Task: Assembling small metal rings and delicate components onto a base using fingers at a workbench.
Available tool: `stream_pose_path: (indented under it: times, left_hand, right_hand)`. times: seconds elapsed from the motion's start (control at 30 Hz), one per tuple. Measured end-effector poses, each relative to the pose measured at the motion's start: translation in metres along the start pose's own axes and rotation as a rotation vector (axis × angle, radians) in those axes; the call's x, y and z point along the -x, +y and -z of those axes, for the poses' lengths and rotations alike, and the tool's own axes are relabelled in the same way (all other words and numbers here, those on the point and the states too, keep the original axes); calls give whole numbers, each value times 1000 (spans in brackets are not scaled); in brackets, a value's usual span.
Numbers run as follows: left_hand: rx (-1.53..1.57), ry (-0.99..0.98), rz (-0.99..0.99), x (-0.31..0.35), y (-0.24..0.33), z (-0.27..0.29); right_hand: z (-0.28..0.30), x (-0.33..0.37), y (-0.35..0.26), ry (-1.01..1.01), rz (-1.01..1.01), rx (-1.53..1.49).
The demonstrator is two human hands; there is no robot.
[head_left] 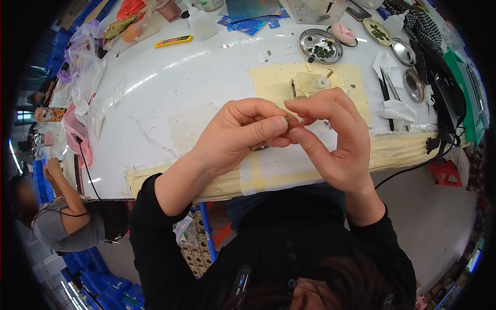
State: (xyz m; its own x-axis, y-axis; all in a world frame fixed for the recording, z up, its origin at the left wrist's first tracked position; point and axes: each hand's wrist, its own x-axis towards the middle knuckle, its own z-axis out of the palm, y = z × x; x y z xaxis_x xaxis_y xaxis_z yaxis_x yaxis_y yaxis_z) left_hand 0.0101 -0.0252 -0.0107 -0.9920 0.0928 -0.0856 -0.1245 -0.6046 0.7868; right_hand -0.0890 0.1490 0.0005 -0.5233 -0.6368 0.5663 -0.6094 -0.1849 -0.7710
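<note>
Above the table's front edge my two hands meet at the fingertips. My left hand is closed, pinching a small gold-coloured metal piece between thumb and forefinger. Its exact kind is too small to tell. My right hand comes in from the other side, with its thumb and bent fingers close against the left fingertips. Whatever lies between the right fingertips is too small to make out. Just beyond the hands, a small white pot with a stick stands on yellowish masking tape.
A round metal dish of dark green bits stands at the back right. Tweezers lie on white tissue farther right. Toward the back are a yellow cutter and a white squeeze bottle. Another person sits at the left.
</note>
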Motion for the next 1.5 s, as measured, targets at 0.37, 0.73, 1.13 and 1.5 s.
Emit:
stream_pose_path:
  times: [0.37,0.73,1.13,1.5]
  left_hand:
    - [94,-36,71,4,-4,2]
    - [-15,-35,65,2,-2,1]
    - [-110,-47,107,0,-2,3]
    - [-132,7,143,0,1,-4]
  right_hand:
    - [6,-7,1,-77,96,-36]
    - [3,4,0,-30,-5,-100]
    - [-1,14,3,28,-32,-139]
    - [-2,19,1,36,-233,-323]
